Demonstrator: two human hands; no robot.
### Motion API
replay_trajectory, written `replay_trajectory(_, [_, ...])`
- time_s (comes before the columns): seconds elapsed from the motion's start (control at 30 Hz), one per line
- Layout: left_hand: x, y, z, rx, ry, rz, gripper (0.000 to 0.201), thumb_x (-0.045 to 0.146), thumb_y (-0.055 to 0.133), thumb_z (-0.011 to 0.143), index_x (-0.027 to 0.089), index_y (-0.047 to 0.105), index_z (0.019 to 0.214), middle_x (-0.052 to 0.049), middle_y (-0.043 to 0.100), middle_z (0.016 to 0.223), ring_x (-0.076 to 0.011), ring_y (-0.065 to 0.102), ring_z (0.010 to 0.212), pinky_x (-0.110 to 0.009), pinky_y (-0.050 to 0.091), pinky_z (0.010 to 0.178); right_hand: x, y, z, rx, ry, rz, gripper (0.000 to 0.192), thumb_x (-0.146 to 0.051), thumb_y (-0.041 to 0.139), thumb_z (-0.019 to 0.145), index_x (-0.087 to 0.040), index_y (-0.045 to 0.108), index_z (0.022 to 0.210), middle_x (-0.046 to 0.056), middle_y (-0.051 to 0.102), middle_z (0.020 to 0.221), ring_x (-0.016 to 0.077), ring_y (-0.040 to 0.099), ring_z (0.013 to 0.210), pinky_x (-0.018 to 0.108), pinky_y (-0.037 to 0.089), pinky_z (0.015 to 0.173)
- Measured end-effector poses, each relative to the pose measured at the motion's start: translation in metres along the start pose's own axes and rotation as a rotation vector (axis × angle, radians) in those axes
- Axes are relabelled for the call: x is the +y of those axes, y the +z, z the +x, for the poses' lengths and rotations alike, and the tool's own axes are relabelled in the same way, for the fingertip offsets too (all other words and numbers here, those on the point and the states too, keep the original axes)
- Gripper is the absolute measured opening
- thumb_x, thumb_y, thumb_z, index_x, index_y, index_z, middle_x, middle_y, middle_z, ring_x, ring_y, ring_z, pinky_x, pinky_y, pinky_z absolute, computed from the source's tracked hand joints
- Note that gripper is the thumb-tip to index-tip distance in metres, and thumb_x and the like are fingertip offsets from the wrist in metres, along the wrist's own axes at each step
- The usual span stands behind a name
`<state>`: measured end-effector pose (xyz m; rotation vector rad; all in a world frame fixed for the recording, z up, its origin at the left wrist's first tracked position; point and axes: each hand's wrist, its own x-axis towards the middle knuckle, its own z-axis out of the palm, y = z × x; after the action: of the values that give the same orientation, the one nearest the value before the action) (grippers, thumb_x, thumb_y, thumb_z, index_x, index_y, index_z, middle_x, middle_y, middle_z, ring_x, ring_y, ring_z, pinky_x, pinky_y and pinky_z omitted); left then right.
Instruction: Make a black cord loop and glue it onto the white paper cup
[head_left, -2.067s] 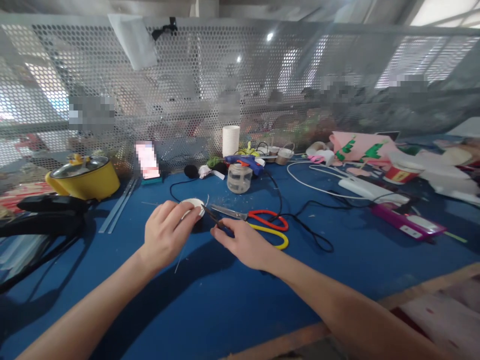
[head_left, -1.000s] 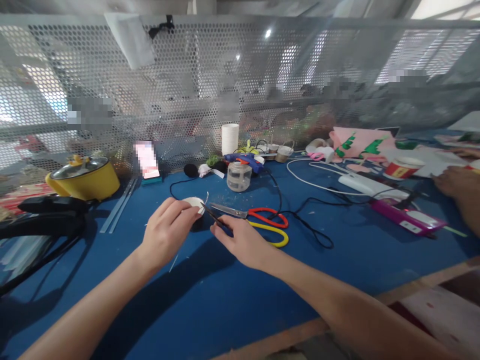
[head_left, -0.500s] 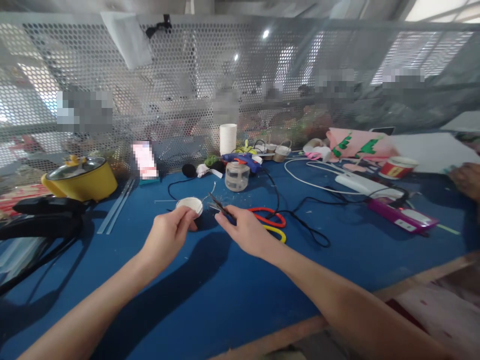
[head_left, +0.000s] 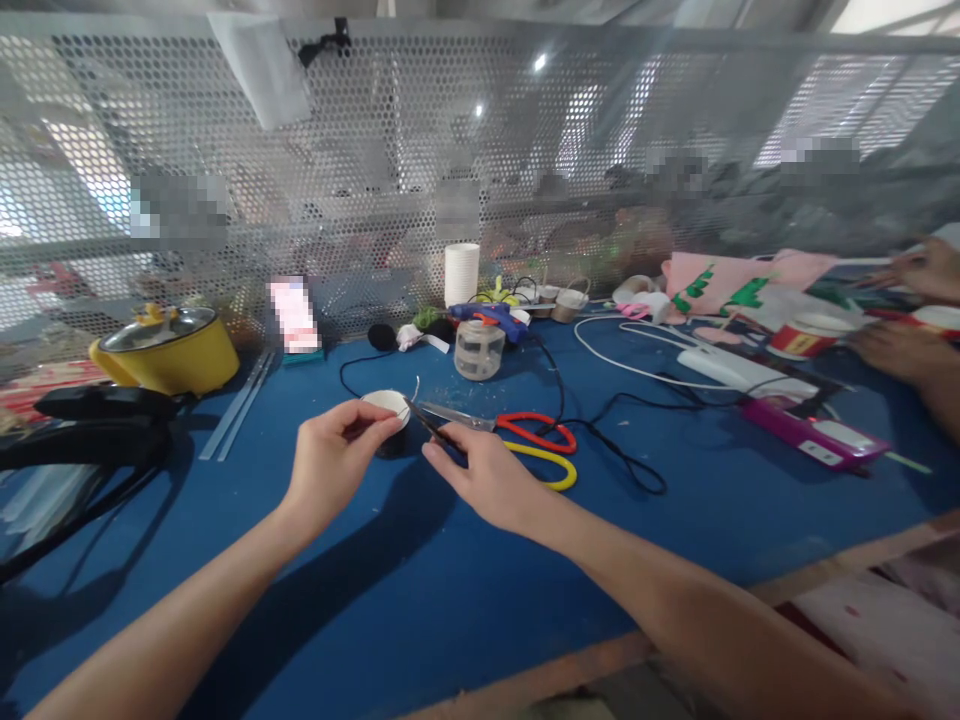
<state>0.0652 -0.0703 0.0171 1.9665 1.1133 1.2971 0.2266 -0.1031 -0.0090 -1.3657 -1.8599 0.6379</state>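
Observation:
My left hand (head_left: 334, 450) is closed, thumb and fingertips pinching the near rim of a small paper cup (head_left: 388, 402), white inside and dark outside. A thin white wire (head_left: 417, 388) sticks up from the cup's right side. In my right hand (head_left: 480, 470) is a pair of slim dark pliers (head_left: 424, 418); their tips are at the cup's right rim, close to the wire. Whether the jaws touch the wire I cannot tell. Just behind my right hand lie scissors (head_left: 536, 432) with one red and one yellow handle loop.
Behind stand a clear plastic jar (head_left: 478, 352), a blue glue gun (head_left: 499, 318) and stacked white cups (head_left: 461, 275). A yellow pot (head_left: 169, 352) is at left. Cables and a purple power strip (head_left: 814, 432) lie right. Another person's hands (head_left: 907, 350) are at far right.
The pliers have moved left from beside the cup to its rim, and their jaws look closer together. More of the scissors shows. The other person's hands have come further into view.

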Motion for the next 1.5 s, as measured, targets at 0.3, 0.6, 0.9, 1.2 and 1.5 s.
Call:
replay_trajectory(0.3, [0.005, 0.005, 0.0, -0.054, -0.526, -0.552, 0.018, 0.026, 0.07, 0.058, 0.012, 0.058, 0.059, 0.001, 0.059, 0.054, -0.0027, 0.041, 0.043, -0.016, 0.032, 0.043, 0.005, 0.003, 0.002, -0.01, -0.006, 0.026, 0.027, -0.038, 0.045, 0.079, -0.014, 0.053, 0.089, 0.007, 0.061, 0.08, 0.0172, 0.055, 0.071, 0.029, 0.039, 0.064])
replay_trajectory(0.6, [0.006, 0.005, -0.001, -0.098, -0.319, -0.241, 0.017, 0.029, 0.063, 0.066, 0.014, 0.053, 0.064, 0.001, 0.059, 0.056, -0.0064, 0.045, 0.046, -0.019, 0.036, 0.045, 0.003, 0.0, 0.0, -0.037, -0.019, 0.125, 0.026, -0.038, 0.042, 0.081, -0.016, 0.053, 0.076, 0.001, 0.053, 0.065, 0.0124, 0.047, 0.059, 0.026, 0.036, 0.057])
replay_trajectory(0.9, [-0.011, -0.01, 0.0, 0.018, 0.934, 0.703, 0.021, 0.009, 0.047, 0.077, 0.016, 0.058, 0.094, -0.01, 0.063, 0.093, -0.0175, 0.053, 0.083, -0.031, 0.043, 0.073, 0.002, -0.009, 0.007, -0.193, 0.322, 0.557, 0.024, -0.039, 0.044, 0.08, -0.015, 0.048, 0.075, -0.005, 0.038, 0.051, 0.0061, 0.035, 0.042, 0.02, 0.029, 0.039])
replay_trajectory(1.2, [-0.009, -0.017, 0.006, 0.054, 0.965, 0.889, 0.014, 0.017, 0.053, 0.076, 0.022, 0.062, 0.086, -0.004, 0.067, 0.083, -0.0162, 0.051, 0.066, -0.03, 0.038, 0.059, 0.002, -0.004, 0.0, -0.263, 0.232, 0.373, 0.031, -0.044, 0.04, 0.081, -0.015, 0.049, 0.074, -0.004, 0.042, 0.053, 0.0069, 0.038, 0.043, 0.021, 0.031, 0.041])
replay_trajectory(1.5, [-0.007, -0.003, 0.0, 0.04, 0.338, 0.313, 0.008, 0.024, 0.059, 0.071, 0.02, 0.064, 0.066, -0.004, 0.065, 0.069, -0.0136, 0.048, 0.061, -0.027, 0.038, 0.059, -0.005, -0.001, -0.002, -0.163, 0.124, 0.119, 0.028, -0.039, 0.038, 0.082, -0.018, 0.044, 0.064, -0.003, 0.043, 0.051, 0.0092, 0.04, 0.045, 0.023, 0.032, 0.046])
